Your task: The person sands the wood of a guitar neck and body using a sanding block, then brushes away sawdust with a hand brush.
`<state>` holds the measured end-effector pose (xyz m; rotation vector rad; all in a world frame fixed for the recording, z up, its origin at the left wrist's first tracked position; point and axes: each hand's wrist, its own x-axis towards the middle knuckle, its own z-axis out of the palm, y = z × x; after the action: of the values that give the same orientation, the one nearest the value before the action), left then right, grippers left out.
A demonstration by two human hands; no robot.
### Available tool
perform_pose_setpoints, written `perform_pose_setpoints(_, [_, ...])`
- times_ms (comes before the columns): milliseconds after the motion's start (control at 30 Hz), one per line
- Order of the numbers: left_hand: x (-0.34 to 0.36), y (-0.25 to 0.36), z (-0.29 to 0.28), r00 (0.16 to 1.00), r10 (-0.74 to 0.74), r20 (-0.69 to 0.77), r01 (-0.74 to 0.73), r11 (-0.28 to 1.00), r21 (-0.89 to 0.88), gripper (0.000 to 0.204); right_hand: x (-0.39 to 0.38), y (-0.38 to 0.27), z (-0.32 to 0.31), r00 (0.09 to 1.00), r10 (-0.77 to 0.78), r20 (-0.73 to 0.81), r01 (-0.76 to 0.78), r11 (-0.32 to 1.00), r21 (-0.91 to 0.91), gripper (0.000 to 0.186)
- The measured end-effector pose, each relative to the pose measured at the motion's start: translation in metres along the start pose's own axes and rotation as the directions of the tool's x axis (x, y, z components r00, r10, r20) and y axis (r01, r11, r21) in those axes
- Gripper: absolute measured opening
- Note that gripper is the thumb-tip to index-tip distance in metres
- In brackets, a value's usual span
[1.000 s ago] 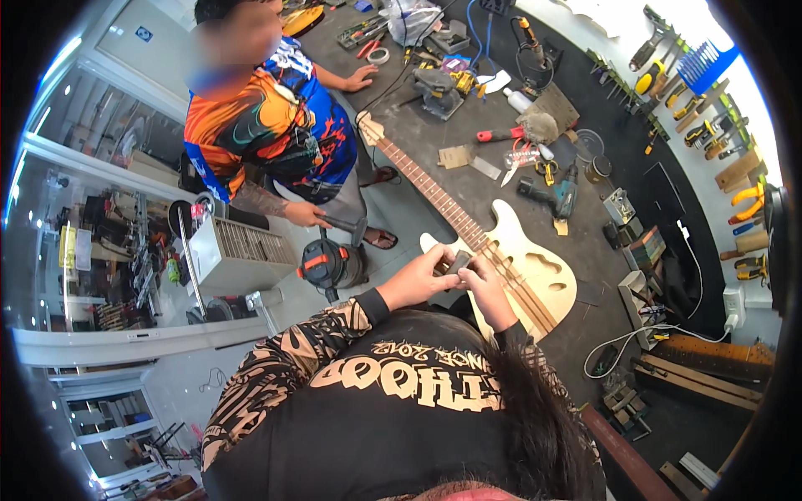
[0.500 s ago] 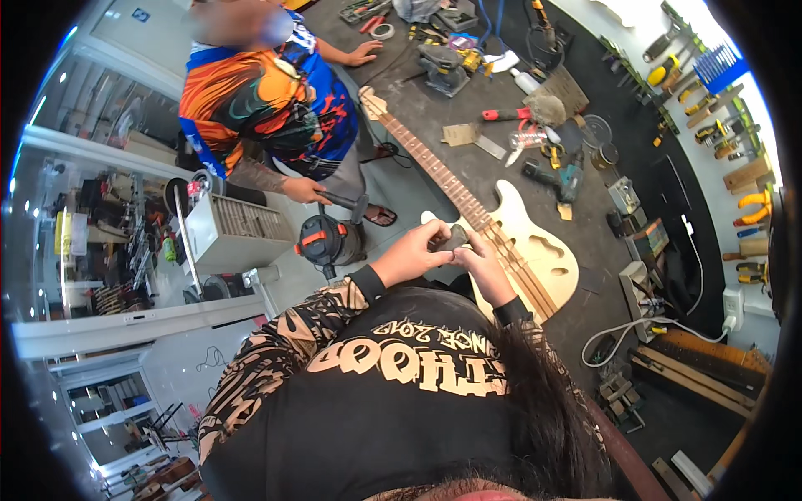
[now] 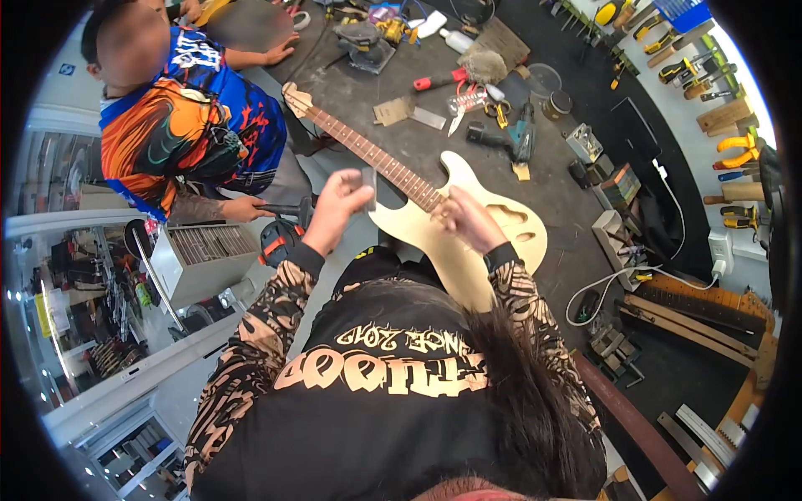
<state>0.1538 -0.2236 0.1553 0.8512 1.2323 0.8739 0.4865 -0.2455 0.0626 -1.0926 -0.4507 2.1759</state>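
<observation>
On the left, a co-worker's hand [image 3: 242, 209] grips a black tool handle [image 3: 284, 208]. Next, the left hand [image 3: 338, 209] is raised beside the guitar, thumb and fingers pinched on a small grey block [image 3: 368, 190]. The cream-bodied guitar [image 3: 418, 227] lies along the bench's [image 3: 555, 196] left edge, headstock toward the far end. The right hand [image 3: 466, 219], fingers partly curled, is over the guitar's neck joint; whether it grips anything, I cannot tell. A teal drill [image 3: 524, 138] lies farther right, inward from that edge.

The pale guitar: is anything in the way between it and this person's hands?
For the left hand, only the small grey block that it holds, on the side toward the pale guitar. Nothing visible stands between the right hand and the guitar; whether they touch, I cannot tell.
</observation>
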Motion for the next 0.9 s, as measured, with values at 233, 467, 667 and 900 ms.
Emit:
perform_pose_setpoints(233, [0.115,-0.051,0.054,0.947,0.272,0.172,-0.29,0.953,0.087,0.063,0.032,0.005,-0.035,0.435,-0.896,-0.09,-0.029,0.086,-0.996,0.047])
perform_pose_setpoints(467, [0.175,-0.066,0.1,0.634,0.422,0.649,-0.774,0.356,0.524,0.065,0.036,0.008,-0.044,0.498,-0.861,-0.104,-0.224,-0.012,-0.974,0.046])
perform_pose_setpoints(667, [0.21,-0.075,0.091,0.48,0.407,0.777,-0.876,0.163,0.455,0.064,0.035,0.015,-0.048,0.517,-0.845,-0.137,-0.256,0.0,-0.967,0.045])
perform_pose_setpoints(900, [0.206,-0.078,0.087,0.394,0.329,0.858,-0.917,0.2,0.344,0.063,0.04,0.02,-0.057,0.495,-0.861,-0.115,-0.254,-0.017,-0.967,0.045])
